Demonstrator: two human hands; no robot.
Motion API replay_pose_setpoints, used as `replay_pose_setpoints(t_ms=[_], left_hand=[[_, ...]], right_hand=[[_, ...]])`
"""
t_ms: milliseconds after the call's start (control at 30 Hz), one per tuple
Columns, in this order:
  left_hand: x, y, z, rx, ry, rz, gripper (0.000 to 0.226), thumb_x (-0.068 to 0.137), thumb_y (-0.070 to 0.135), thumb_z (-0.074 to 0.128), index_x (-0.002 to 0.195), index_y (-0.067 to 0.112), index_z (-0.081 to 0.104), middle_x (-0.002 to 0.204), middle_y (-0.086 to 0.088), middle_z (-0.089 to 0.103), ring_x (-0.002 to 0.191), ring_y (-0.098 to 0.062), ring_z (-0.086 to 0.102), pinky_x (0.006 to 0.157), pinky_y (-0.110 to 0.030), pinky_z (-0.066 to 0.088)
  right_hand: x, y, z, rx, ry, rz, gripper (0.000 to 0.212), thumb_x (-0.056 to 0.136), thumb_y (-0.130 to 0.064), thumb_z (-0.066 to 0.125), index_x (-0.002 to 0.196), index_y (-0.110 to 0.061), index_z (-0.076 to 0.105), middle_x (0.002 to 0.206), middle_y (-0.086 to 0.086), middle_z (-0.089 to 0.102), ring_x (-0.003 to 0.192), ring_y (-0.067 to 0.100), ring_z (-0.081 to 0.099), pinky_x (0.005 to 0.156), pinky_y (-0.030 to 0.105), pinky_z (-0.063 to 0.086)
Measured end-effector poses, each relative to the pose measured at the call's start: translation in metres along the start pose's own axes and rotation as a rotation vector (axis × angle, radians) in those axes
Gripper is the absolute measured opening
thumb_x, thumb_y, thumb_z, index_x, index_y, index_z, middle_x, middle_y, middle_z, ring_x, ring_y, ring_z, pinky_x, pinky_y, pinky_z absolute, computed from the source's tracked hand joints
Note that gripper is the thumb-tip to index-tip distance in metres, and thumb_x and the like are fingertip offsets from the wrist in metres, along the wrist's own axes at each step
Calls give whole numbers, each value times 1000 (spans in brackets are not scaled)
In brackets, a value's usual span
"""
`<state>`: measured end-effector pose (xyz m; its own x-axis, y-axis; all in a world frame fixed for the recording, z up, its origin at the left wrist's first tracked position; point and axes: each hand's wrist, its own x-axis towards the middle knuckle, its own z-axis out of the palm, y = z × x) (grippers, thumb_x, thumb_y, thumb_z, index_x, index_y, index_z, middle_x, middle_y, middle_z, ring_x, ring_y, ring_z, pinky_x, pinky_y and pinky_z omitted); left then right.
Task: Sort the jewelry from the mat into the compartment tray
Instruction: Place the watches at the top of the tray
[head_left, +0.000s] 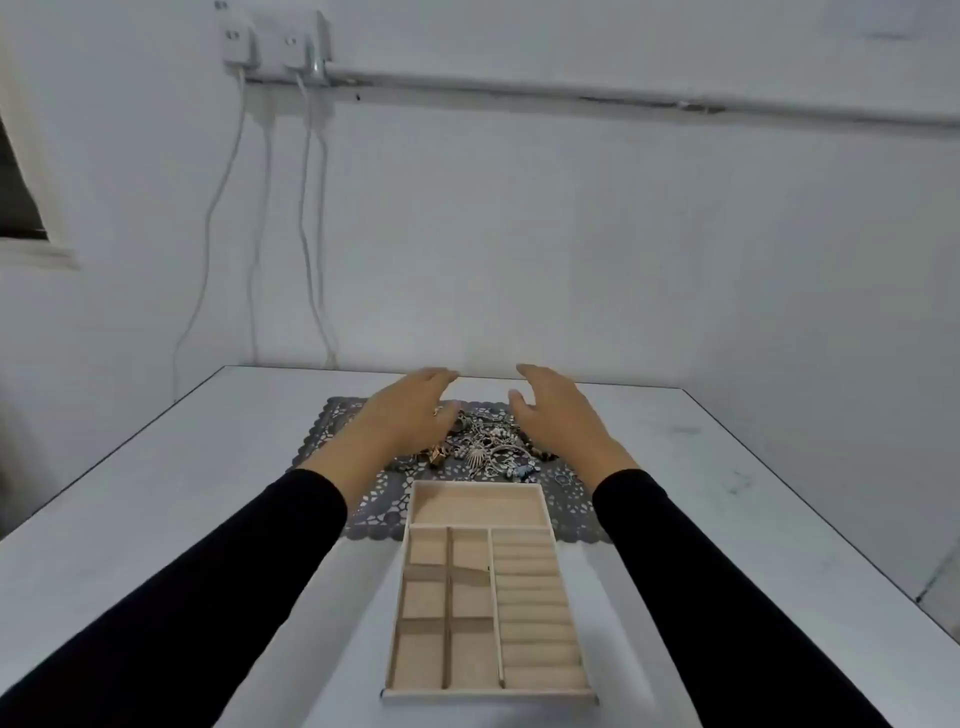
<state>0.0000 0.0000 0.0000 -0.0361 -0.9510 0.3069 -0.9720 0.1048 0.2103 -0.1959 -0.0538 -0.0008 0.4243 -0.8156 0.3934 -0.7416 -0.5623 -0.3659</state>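
A tangled heap of silver and dark jewelry (488, 441) lies on a grey lace-patterned mat (374, 506) in the middle of the table. In front of the mat stands a beige compartment tray (524, 484) with one wide section at the far end, several small squares at the left and padded ring rolls at the right; its sections hold nothing. My left hand (410, 410) hovers over the left side of the heap, fingers stretched forward. My right hand (556, 410) hovers at the heap's right side, fingers relaxed. Neither hand holds anything.
The white table (182, 499) reaches to a white wall at the back. Two power adapters (265, 47) with hanging cables are on the wall at the upper left. A small ring (560, 478) lies apart on the mat at the right.
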Motion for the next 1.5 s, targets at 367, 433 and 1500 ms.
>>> replay_pose_setpoints(t_ms=[367,433,1500], left_hand=[[-64,7,44,-102,-78,19,53,102,34,42,151,19,32,156,-1,35,134,-18,45,108,-35,38],[-70,5,53,-124,-96,10,51,101,33,42,150,20,33,152,0,41,127,-15,50,106,-36,43],[-44,-57,80,-346,158,-172,42,102,26,45,143,15,48,151,-3,42,140,-18,37,114,-34,29]], right_hand=[[-66,15,37,107,-68,-9,52,98,-34,47,145,-16,36,148,1,41,133,17,41,110,32,33],[-78,19,44,144,-88,-13,51,98,-34,48,145,-18,38,147,0,43,130,14,44,107,28,34],[-24,31,74,401,-148,75,37,91,-35,61,128,-29,59,125,-10,62,104,2,55,99,26,44]])
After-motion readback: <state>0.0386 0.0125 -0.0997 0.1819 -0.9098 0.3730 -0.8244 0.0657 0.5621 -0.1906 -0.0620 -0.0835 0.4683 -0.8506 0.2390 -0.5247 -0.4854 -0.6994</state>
